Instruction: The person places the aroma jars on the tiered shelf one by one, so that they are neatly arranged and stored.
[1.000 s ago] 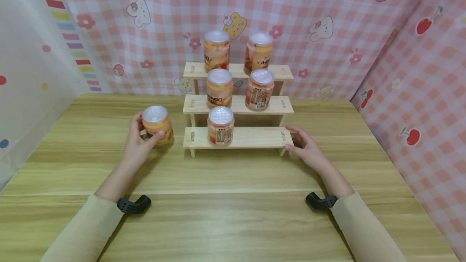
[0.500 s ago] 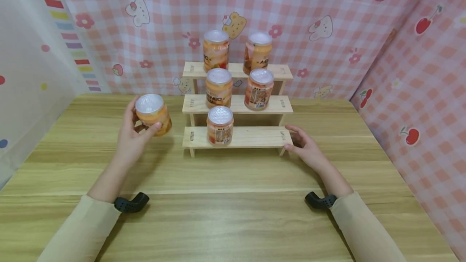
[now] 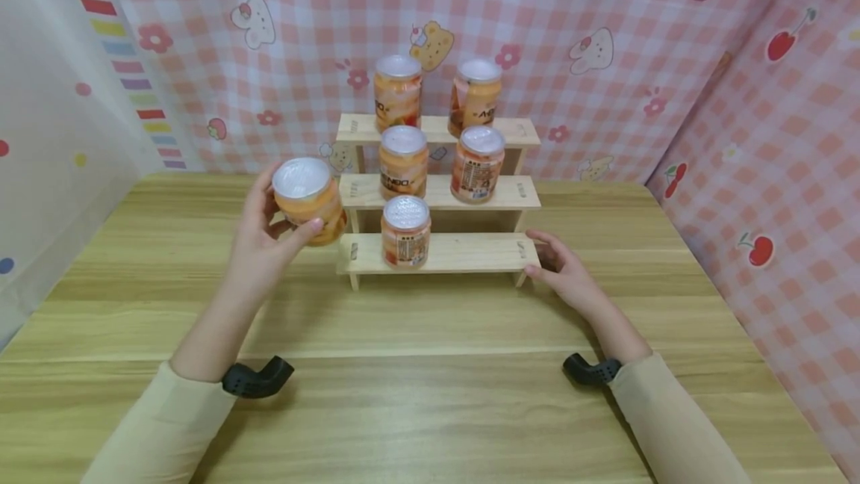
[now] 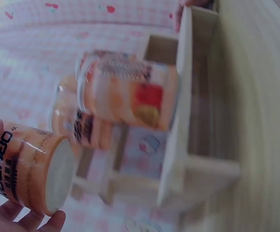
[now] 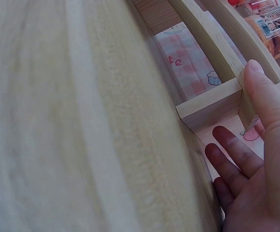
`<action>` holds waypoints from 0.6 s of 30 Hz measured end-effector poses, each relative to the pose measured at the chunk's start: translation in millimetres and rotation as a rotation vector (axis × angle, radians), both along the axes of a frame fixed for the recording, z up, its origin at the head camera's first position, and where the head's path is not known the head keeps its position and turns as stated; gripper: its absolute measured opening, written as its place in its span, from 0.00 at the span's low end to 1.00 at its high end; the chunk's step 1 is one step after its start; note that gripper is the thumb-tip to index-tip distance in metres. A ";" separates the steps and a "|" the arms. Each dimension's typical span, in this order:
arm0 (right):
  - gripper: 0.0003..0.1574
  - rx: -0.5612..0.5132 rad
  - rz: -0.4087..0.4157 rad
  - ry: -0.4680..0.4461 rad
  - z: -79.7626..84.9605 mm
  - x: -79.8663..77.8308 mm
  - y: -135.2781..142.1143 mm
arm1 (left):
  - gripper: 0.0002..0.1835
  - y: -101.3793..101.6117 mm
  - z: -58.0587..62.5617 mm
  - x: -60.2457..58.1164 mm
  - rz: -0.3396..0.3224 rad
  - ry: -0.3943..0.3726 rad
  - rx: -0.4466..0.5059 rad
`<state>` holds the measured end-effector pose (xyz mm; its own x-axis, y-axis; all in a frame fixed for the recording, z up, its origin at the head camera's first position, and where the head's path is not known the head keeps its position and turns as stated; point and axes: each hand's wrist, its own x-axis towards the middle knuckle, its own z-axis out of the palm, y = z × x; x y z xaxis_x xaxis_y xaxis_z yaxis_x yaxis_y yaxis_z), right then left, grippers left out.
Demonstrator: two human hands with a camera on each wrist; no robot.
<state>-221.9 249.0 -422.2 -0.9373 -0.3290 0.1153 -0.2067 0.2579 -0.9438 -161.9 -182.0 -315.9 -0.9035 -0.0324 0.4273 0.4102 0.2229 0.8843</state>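
My left hand (image 3: 263, 234) grips an orange-labelled can (image 3: 312, 208) with a silver lid, thumb in front and fingers round the far side. The can is raised and tilted, and overlaps the left ends of the lower shelves in the head view. In the left wrist view the can (image 4: 26, 166) shows dark lettering and a pale end. A three-step wooden rack (image 3: 470, 252) stands in the middle of the table. My right hand (image 3: 567, 275) holds the right end of its lowest board, thumb at the front edge; the other fingers (image 5: 236, 150) are spread beneath.
Similar cans stand on the rack: a can (image 3: 406, 237) on the left of the bottom step, two on the middle step, two on top. A pink checked cloth (image 3: 282, 95) hangs behind. Wood-grain table (image 3: 430, 394) extends in front.
My left hand has lifted the can off the table, then carried it rightward to the rack's left side. The right hand has stayed at the rack's end.
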 end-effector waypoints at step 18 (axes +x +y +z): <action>0.38 0.005 0.002 0.002 1.1 0.5 -0.1 | 0.43 66.3 24.2 11.4 -0.138 0.057 0.127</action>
